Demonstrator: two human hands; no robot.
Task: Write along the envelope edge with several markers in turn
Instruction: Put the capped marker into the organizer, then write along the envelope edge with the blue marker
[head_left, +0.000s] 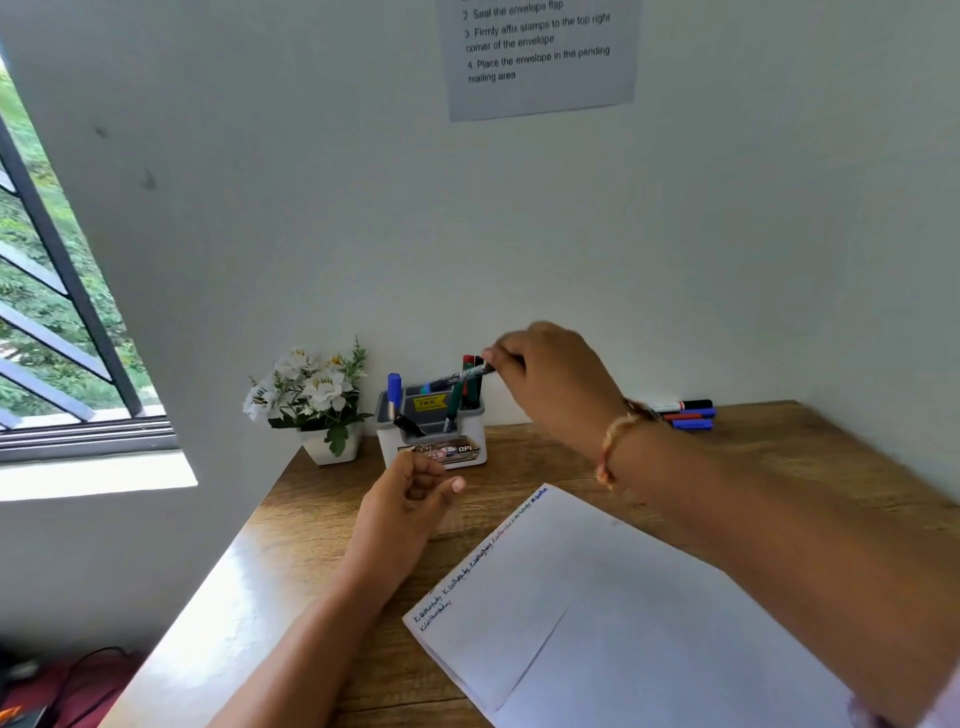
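A white holder (470, 457) stands on the bench (322, 545) by the wall, with a blue marker (394, 393), a green marker (455, 402) and a red-capped marker (468, 360) upright in it. It carries a yellow sticker (429, 402) too small to read and a front label (441, 451) showing "OPL". A wall notice (540, 57) reads "Seal the envelope flap" and "Place the envelope in the pending mailing area". The right hand (550, 384) pinches a dark marker (460, 375) nearly level above the holder. The left hand (415, 488) hovers before the holder, its fingers loosely curled, grasping nothing visible. The envelope (623, 623) lies flat on the bench, with illegible handwriting (480, 558) along its left edge.
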